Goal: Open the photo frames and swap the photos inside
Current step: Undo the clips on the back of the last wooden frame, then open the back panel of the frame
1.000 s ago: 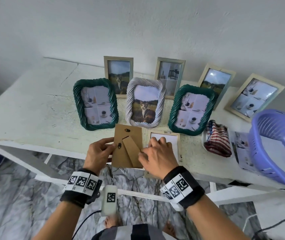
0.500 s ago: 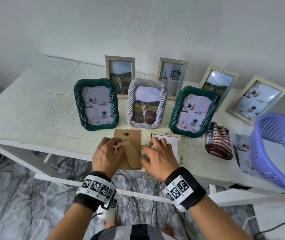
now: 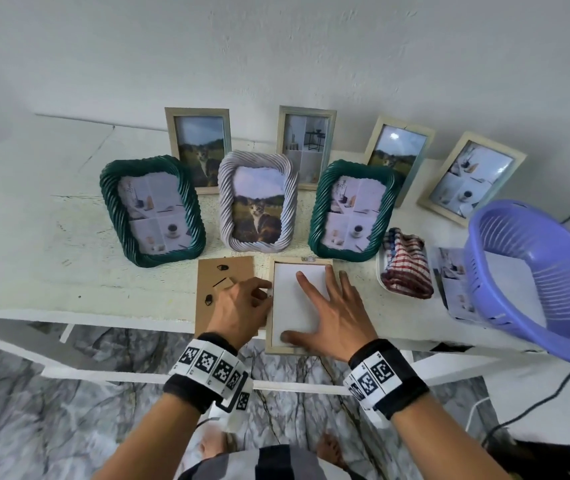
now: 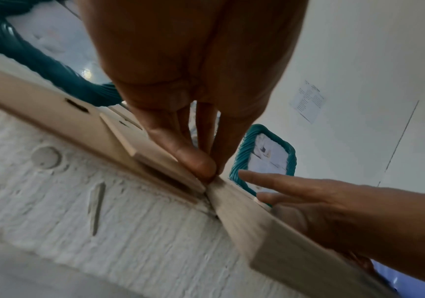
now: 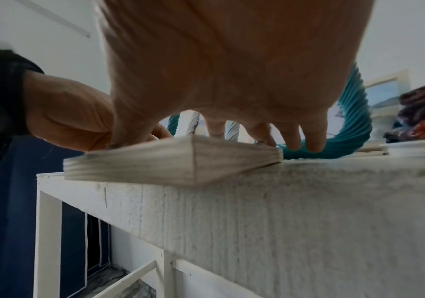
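A pale wooden frame (image 3: pixel 302 260) (image 5: pixel 170 165) lies face down at the table's front edge, overhanging it. The white back of its photo (image 3: pixel 290 306) is exposed. My right hand (image 3: pixel 325 306) (image 5: pixel 257 139) rests flat on that photo, fingers spread and thumb near the frame's bottom rail. The brown backing board (image 3: pixel 224 275) (image 4: pixel 78 121), with its stand flap, lies flat just left of the frame. My left hand (image 3: pixel 245 303) (image 4: pixel 207 173) covers the board's right side. Its thumb and fingertips are bunched in a pinch at the board's right edge, where it meets the frame's left rail (image 4: pixel 244 217).
Behind stand two green rope frames (image 3: pixel 153 211) (image 3: pixel 351 209) and a grey one (image 3: pixel 257 202). Several wooden frames lean on the wall. On the right are a checked cloth (image 3: pixel 406 268) on a white dish, a loose photo (image 3: pixel 453 282) and a purple basket (image 3: pixel 536 285).
The backing board, held up between both hands a second ago, now lies flat left of the frame. My right hand has moved onto the photo's white back and spread out.
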Demonstrator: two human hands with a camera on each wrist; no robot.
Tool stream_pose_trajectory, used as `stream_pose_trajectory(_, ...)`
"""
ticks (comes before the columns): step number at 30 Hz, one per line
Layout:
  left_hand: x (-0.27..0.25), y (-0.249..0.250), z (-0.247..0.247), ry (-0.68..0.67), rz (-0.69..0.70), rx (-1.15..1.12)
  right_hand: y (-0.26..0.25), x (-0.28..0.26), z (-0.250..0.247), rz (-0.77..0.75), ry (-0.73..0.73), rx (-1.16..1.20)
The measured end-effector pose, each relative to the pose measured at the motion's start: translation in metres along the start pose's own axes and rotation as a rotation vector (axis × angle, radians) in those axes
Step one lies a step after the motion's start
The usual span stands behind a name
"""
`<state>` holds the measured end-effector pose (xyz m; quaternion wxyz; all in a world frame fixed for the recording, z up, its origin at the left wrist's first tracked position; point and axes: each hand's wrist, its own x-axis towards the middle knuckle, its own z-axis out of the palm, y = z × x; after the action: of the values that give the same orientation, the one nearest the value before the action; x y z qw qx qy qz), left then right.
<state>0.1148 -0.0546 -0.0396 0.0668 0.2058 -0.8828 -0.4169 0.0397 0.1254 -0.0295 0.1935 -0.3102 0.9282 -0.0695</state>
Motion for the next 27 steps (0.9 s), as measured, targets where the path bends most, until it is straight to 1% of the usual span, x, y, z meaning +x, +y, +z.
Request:
stream_pose_trajectory(5,0.001,-0.005,0.001,-0.003,-0.030,-0.059,0.002,0.006,0.004,-0.014,-0.026,0.044)
stream_pose_trajectory(9,0.001,-0.006,0.001,-0.010,-0.037,-0.098,-0.001,0.010,0.006,-0.010,-0.025,0.020)
stream_pose_trajectory(13,0.001,-0.006,0.000,-0.010,-0.038,-0.088,-0.005,0.010,0.002,0.004,-0.054,0.023)
stream_pose_trajectory(18,0.002,-0.004,-0.001,-0.012,-0.049,-0.074,-0.010,0.010,-0.001,0.001,-0.086,0.111)
stream_pose_trajectory(23,0.002,-0.001,-0.003,-0.015,-0.041,-0.038,-0.011,0.008,-0.001,0.012,-0.026,0.150)
stream_pose_trajectory(27,0.003,-0.002,-0.002,-0.014,-0.037,-0.049,-0.010,0.004,0.003,-0.016,0.096,0.086)
